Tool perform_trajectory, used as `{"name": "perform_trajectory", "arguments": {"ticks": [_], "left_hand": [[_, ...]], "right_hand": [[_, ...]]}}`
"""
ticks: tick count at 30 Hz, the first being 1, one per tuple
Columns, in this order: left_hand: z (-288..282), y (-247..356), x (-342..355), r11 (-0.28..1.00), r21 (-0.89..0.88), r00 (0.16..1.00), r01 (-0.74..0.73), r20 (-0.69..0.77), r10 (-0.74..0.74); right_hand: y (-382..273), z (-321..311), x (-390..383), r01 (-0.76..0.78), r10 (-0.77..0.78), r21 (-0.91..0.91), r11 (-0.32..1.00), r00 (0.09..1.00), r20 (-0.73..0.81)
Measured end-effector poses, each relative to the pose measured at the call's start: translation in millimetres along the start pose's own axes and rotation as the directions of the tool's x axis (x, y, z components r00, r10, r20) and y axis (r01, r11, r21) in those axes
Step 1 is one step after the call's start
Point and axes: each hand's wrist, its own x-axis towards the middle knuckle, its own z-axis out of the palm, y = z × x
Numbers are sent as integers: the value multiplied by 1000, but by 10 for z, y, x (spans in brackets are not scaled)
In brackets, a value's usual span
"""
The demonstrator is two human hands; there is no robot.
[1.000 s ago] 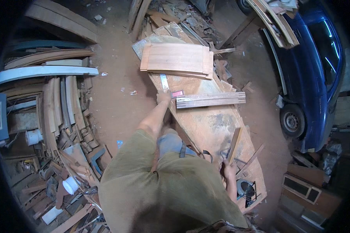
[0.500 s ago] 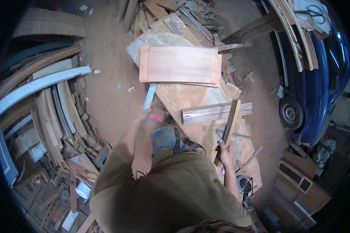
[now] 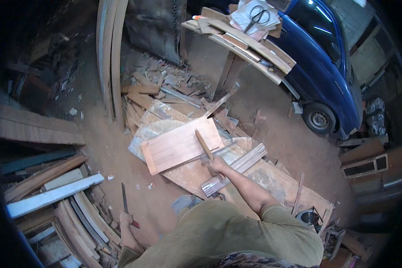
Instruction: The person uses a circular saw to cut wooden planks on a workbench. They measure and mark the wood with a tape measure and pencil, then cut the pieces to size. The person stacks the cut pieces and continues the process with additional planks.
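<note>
My left hand [image 3: 126,219] is out at the left side, closed round the red handle of a handsaw [image 3: 124,198] whose dark blade points up and away. My right hand [image 3: 217,165] reaches forward and grips a narrow wooden strip [image 3: 202,140]. That strip stands tilted over the right part of a flat, pale wooden panel [image 3: 174,149]; whether it touches the panel I cannot tell. Under my right forearm lies a thicker wooden beam [image 3: 243,165], partly hidden by the arm. Panel and beam both rest on a worn, dusty board [image 3: 272,178].
At the left are stacked planks, a white one [image 3: 58,195] on top. Scrap wood [image 3: 143,89] lies beyond the board. A raised plank shelf holds scissors [image 3: 257,18]; a blue car [image 3: 317,58] stands behind it. Near my right side sits a round dark power tool [image 3: 309,218].
My right hand has carried the strip forward to the panel. My left hand has swung outward to the left with the saw. The view has turned, showing more of the far area.
</note>
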Motion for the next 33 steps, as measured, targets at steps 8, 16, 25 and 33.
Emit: {"name": "perform_trajectory", "arguments": {"ticks": [8, 16, 25, 33], "left_hand": [[-526, 2081, 399, 779, -113, 720, -617, -481, 501], [108, 4054, 224, 713, 145, 641, -686, -341, 687], [1205, 4153, 137, 661, 139, 602, -737, -307, 737], [1126, 4076, 268, 596, 78, 560, -799, -264, 786]], "right_hand": [[-9, -121, -42, -74, 78, -77, 994, 996, 53], [-1256, -1412, -59, 445, -21, 682, 580, 846, -533], [-2855, -3821, 189, 846, -298, 463, 263, 528, -795], [-3889, -5130, 979, 863, -196, 485, -138, 457, -868]]}}
